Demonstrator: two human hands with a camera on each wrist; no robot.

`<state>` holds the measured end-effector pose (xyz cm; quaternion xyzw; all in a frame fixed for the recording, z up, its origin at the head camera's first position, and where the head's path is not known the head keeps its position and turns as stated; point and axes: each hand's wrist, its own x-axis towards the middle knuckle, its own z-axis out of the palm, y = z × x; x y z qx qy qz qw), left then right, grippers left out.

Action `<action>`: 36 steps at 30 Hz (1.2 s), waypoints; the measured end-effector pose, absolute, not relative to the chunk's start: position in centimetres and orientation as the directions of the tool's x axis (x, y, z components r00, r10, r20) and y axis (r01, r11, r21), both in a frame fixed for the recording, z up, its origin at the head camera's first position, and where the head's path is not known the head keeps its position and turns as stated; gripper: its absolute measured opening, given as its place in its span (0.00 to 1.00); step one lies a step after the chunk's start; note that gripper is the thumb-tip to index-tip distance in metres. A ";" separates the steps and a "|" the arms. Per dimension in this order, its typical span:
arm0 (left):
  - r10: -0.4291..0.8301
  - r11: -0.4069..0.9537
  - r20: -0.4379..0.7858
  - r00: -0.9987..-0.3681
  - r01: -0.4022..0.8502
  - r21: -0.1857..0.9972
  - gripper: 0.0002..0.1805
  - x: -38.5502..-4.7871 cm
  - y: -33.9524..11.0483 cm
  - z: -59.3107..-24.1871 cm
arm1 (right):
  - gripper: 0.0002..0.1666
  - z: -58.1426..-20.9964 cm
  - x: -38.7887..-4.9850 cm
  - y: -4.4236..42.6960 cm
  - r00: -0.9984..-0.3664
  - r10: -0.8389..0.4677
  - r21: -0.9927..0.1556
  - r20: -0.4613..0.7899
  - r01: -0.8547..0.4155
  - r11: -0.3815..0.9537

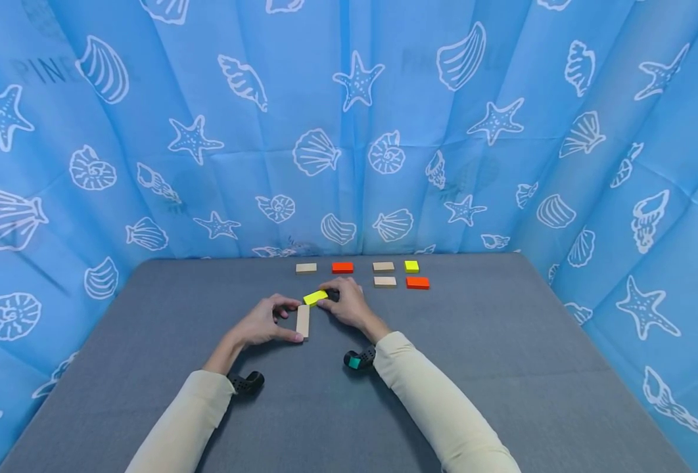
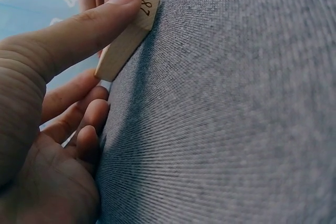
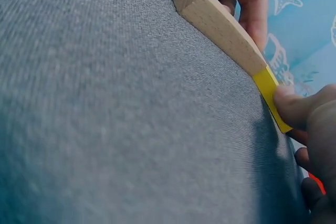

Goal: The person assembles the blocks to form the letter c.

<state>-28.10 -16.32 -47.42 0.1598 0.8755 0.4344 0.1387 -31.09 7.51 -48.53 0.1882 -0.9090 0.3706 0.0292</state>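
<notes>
Near the middle of the grey table, my left hand [image 1: 264,322] pinches a plain wooden block [image 1: 303,322] lengthwise, thumb at its near end and a fingertip at its far end. In the left wrist view a handwritten number marks the near end of this wooden block [image 2: 123,48]. My right hand [image 1: 350,305] grips a yellow block [image 1: 313,299] between thumb and fingers; the fingers behind it are partly hidden. The yellow block [image 3: 268,90] meets the far end of the wooden one at an angle in the right wrist view. Both lie low at the cloth surface.
Toward the table's back edge lie several flat blocks: a wooden block [image 1: 305,269], a red block [image 1: 342,267], a smaller yellow block [image 1: 411,267], another red block [image 1: 417,283] and more wooden ones. A blue shell-patterned curtain [image 1: 349,131] hangs behind and beside the grey table [image 1: 302,420].
</notes>
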 end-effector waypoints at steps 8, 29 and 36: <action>0.400 0.575 -0.102 -0.911 0.162 0.802 0.41 -28.1 -16.2 -47.3 | 0.22 -48.7 -31.0 7.2 -0.950 -0.239 -0.688 0.201 -0.311 0.655; 0.385 0.580 -0.119 -0.915 0.140 0.803 0.41 -28.1 -16.3 -47.5 | 0.24 -49.1 -30.8 6.6 -0.960 -0.168 -0.691 0.222 -0.277 0.668; 0.388 0.577 -0.115 -0.914 0.143 0.804 0.40 -28.1 -16.3 -47.5 | 0.25 -49.0 -30.6 6.5 -0.962 -0.185 -0.664 0.203 -0.274 0.696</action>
